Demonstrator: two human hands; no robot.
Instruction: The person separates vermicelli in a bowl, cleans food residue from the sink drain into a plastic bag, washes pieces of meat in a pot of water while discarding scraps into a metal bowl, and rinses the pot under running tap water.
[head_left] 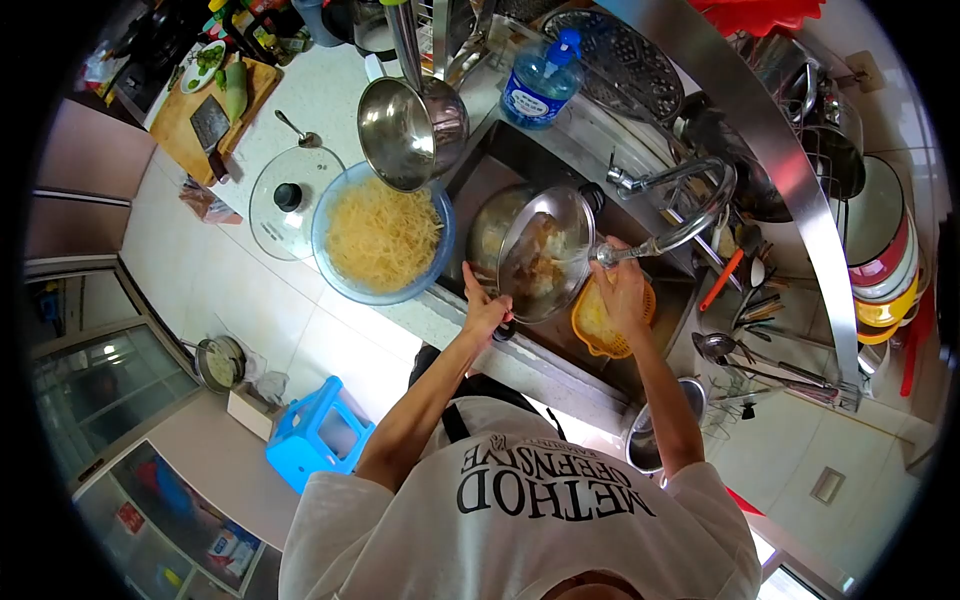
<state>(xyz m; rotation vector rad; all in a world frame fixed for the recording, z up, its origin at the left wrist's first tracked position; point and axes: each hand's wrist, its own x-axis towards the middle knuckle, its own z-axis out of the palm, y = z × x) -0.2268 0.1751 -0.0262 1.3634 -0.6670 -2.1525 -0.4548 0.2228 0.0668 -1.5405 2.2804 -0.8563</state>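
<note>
My left hand (486,308) is closed on the near edge of a shiny metal pot (530,293) with dark side handles. The pot is tilted over the sink, and brownish residue and liquid show inside it. In my right hand (624,289) is the pull-out spray head (606,255) of the faucet, pointed into the pot, with a pale spray at its mouth. Under my right hand, an orange colander (606,347) holds pale yellowish food. To the left of the pot, a blue basin (322,262) is full of pale yellow shreds.
A glass lid (262,215) lies beside the basin. A cutting board (255,95) bears a cleaver (211,127) and a green vegetable. Metal pans (400,130) hang overhead. A blue pump bottle (538,85) stands behind the sink (500,150); a blue stool (310,440) is at floor level.
</note>
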